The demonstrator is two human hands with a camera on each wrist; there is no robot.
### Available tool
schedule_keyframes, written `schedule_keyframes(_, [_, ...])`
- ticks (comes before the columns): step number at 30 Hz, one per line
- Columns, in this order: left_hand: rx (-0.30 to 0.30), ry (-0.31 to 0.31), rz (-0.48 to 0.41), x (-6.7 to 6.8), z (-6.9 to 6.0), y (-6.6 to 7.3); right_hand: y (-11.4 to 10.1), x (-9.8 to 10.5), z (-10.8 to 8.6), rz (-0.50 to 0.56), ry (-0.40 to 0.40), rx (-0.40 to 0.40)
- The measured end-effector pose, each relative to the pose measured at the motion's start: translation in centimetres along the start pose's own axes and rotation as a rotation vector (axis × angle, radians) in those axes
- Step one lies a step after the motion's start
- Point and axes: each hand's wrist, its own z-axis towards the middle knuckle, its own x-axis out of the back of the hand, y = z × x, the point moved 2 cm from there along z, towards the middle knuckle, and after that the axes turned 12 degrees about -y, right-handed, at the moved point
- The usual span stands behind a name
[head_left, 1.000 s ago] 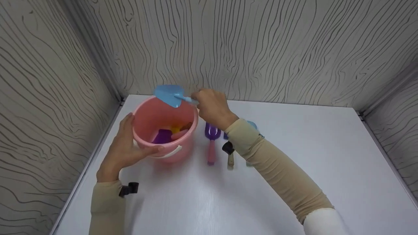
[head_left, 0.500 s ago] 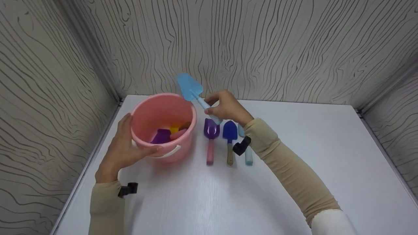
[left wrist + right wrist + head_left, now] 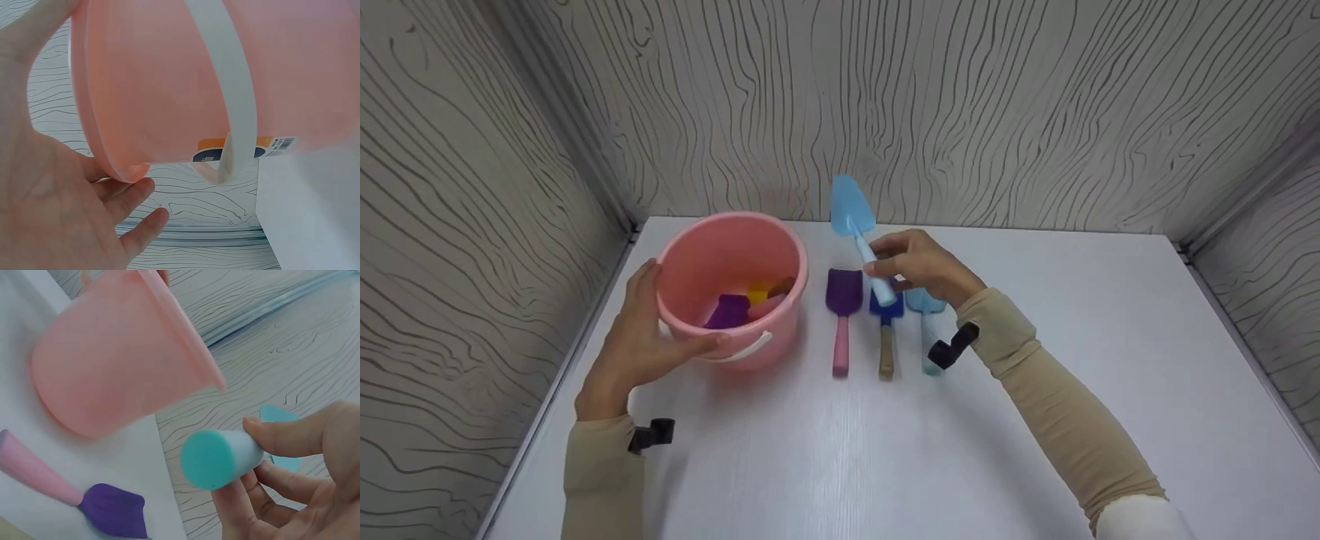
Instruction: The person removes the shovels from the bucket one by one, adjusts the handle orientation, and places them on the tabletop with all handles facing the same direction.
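Observation:
My right hand (image 3: 926, 264) pinches the pale handle of a light blue trowel (image 3: 851, 206), its blade pointing up and away above the table. In the right wrist view the handle's teal end (image 3: 207, 459) faces the camera between thumb and fingers. My left hand (image 3: 639, 341) rests on the rim of a pink bucket (image 3: 735, 217), thumb on the near side and fingers on the left. Inside the bucket lie a purple piece (image 3: 729, 311), a yellow piece (image 3: 757, 291) and a pink handle (image 3: 766, 307). The left wrist view shows the fingers (image 3: 130, 201) spread beside the rim.
A purple shovel with pink handle (image 3: 841, 345), a blue shovel with tan handle (image 3: 886, 352) and a light blue shovel (image 3: 926, 301) lie side by side, right of the bucket. Patterned walls (image 3: 885, 112) stand behind and beside the white table (image 3: 825, 465).
My right hand has moved right, away from above the bucket, carrying the light blue trowel, whose blade has swung to point away. The left hand has stayed at the bucket's rim.

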Motion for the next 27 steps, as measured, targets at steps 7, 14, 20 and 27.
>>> schedule_keyframes(7, [0.015, -0.007, 0.018, 0.3, 0.0, 0.2, 2.9, 1.7, -1.2, 0.087, -0.030, -0.057])
schedule_keyframes(14, [0.021, -0.014, 0.026, 0.3, 0.0, 0.3, 5.5, 3.6, -2.6, 0.057, -0.002, -0.099])
schedule_keyframes(20, [-0.005, 0.005, 0.034, 0.2, -0.1, 0.2, 7.9, 4.2, -3.5, 0.048, 0.030, -0.141])
schedule_keyframes(27, [-0.017, 0.005, 0.014, -0.2, -0.1, 0.0, 10.2, 4.5, -4.5, 0.057, 0.061, -0.187])
